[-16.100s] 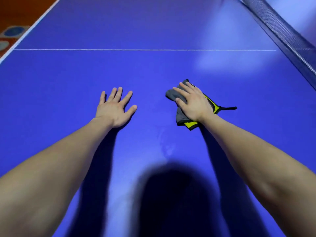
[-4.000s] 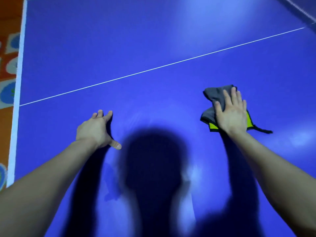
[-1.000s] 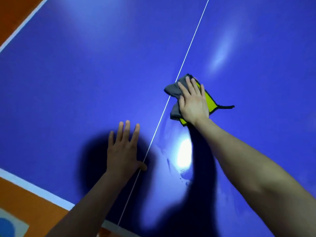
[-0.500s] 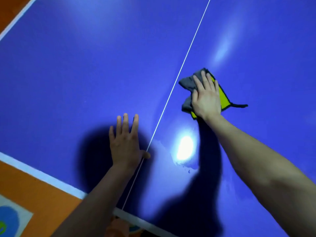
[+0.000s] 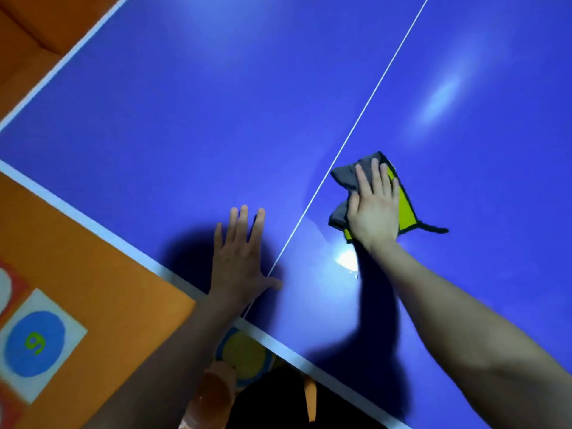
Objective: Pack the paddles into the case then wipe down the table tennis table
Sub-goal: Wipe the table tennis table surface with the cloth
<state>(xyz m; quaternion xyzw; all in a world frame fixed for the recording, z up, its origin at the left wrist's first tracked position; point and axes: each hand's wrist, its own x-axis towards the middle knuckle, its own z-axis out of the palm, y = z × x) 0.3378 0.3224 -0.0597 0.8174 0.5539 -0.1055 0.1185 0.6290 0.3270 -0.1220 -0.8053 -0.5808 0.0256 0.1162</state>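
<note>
Judging from the head view, how far is the task taken?

Wiping is under way. A grey and yellow cloth [image 5: 346, 178] is pressed to the table tennis table [image 5: 185, 119] under the right hand [image 5: 373, 212], whose fingers are laid out straight, nothing being clenched. It lies just right of the white centre line [image 5: 371, 97], near the table's near edge. A wet sheen [image 5: 346, 261] is seen just behind it, so that patch is judged done.

And the left hand [image 5: 240, 261]?

It is spread flat on the table, just left of the line, nothing being held. It is judged to serve as a brace.

What is left?

No paddles or case are shown, so the packing cannot be confirmed. How much of the blue surface remains unwiped cannot be told.

And the room?

An orange floor mat [image 5: 93, 289] is seen past the white edge band [image 5: 77, 218], with a numbered blue circle [image 5: 35, 343].
</note>
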